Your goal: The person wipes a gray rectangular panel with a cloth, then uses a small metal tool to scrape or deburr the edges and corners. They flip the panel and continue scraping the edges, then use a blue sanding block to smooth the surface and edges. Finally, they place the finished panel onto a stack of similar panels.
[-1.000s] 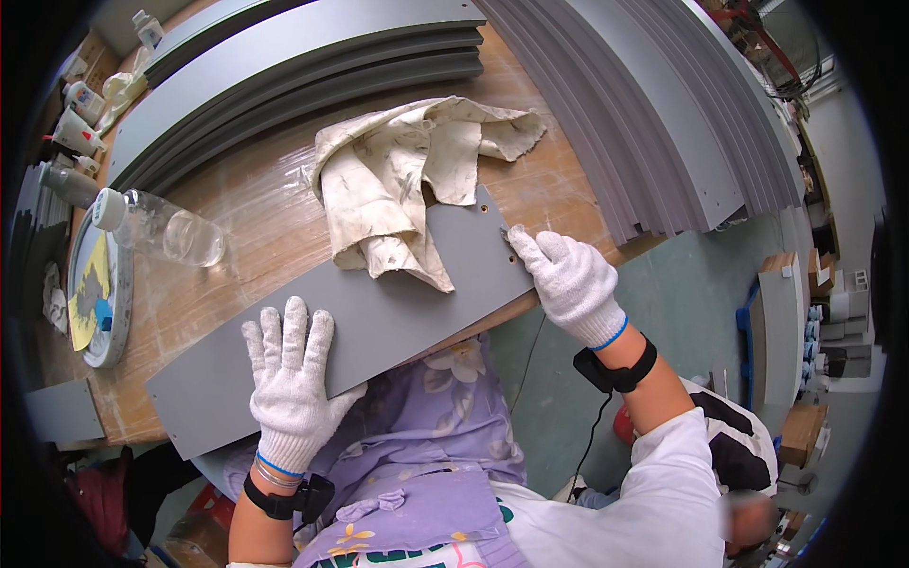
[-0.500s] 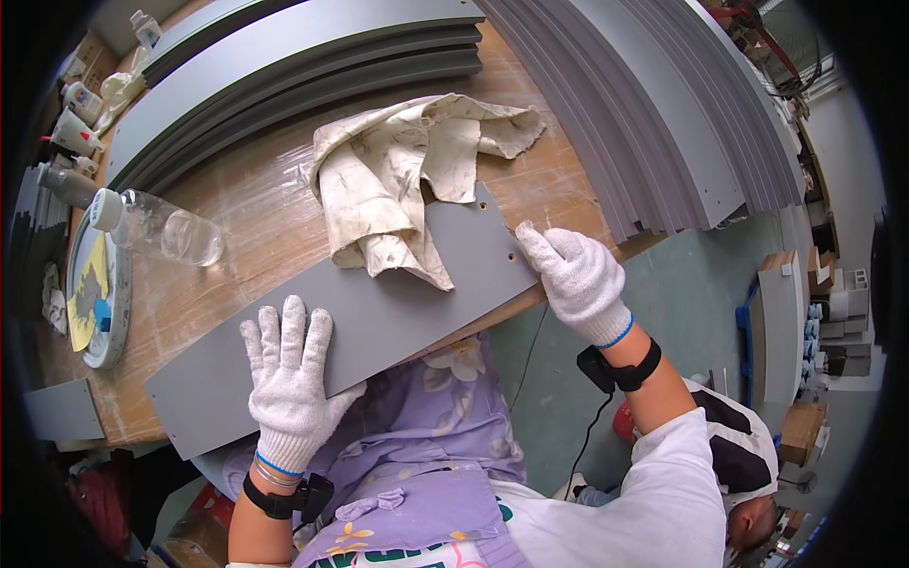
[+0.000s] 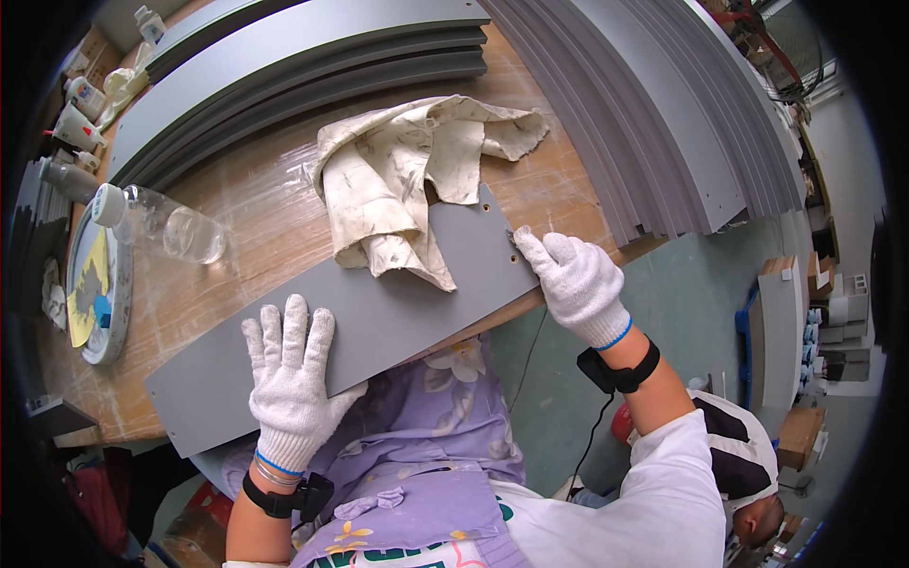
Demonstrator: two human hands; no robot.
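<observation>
A long grey panel [image 3: 379, 312] lies along the near edge of the wooden workbench [image 3: 256, 237]. My left hand [image 3: 289, 379], in a white knit glove, rests flat on the panel's left half with fingers spread. My right hand [image 3: 573, 279], also gloved, presses its fingertips against the panel's right end, near two small drilled holes. A crumpled, stained cream rag [image 3: 407, 180] lies partly on the panel's far edge, between my hands and beyond them.
Stacks of grey panels [image 3: 312, 57] lie across the back, and a fanned stack [image 3: 653, 114] at the right. A clear plastic bottle [image 3: 161, 222] lies at the left beside a round tin [image 3: 95, 284]. Small glue bottles [image 3: 71, 118] stand far left. Another person [image 3: 748, 473] crouches lower right.
My right hand has slid slightly along the panel's right end, fingertips now at its edge. My left hand and the rag stay where they were.
</observation>
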